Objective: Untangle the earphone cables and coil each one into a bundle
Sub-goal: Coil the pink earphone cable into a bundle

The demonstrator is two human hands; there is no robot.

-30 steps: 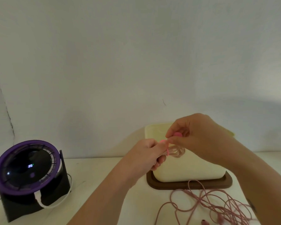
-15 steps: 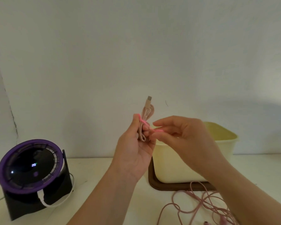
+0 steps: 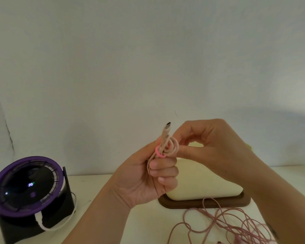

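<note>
Cable bundle [image 3: 165, 147] within curled left-hand fingers [image 3: 164, 167]

I see left hand [image 3: 144, 180] gripping pink-banded beige coiled earphone cable [image 3: 165, 148] | right hand [image 3: 211, 145] pinching its loops

Soft dim light, broad wall shadow right, slight wide-angle edge curvature.

Left hand [image 3: 144, 175] mid-frame, palm toward camera, fingers curled round the cable bundle [image 3: 166, 147]; forearm rises from bottom centre. Right hand [image 3: 211, 143] just right of it, fingertips pinching the bundle's loops; forearm runs off lower right.
</note>
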